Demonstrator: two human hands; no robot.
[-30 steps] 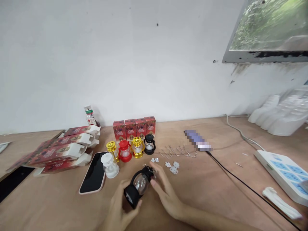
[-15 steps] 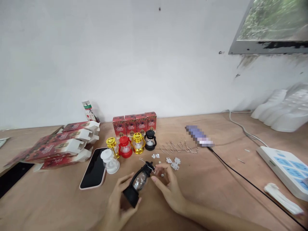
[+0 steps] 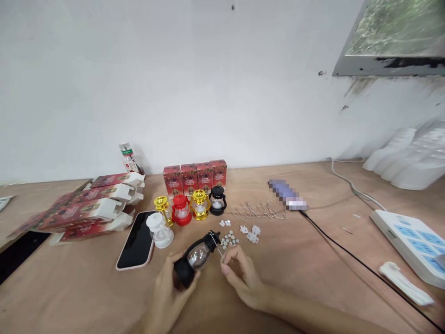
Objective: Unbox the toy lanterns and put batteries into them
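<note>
My left hand [image 3: 167, 297] grips the base of a small black toy lantern [image 3: 195, 258] with a clear globe, tilted with its top to the upper right. My right hand [image 3: 241, 277] pinches the thin wire handle [image 3: 219, 252] at the lantern's top. Just beyond my fingers lie several small round button cells [image 3: 229, 240] and white plastic tabs [image 3: 251, 233] on the wooden table [image 3: 313, 273].
A white lantern [image 3: 160, 230], gold, red, gold and black lanterns [image 3: 200, 204] stand before red boxes [image 3: 194, 175]. A phone [image 3: 136, 245] lies left; flattened cartons [image 3: 83, 208] farther left. Wire hooks [image 3: 259, 211], a black cable [image 3: 351, 260] and a white device [image 3: 410, 241] lie right.
My right hand drew back from the lantern's top and now pinches its wire handle, uncovering the button cells. The lantern dropped slightly toward me in my left hand.
</note>
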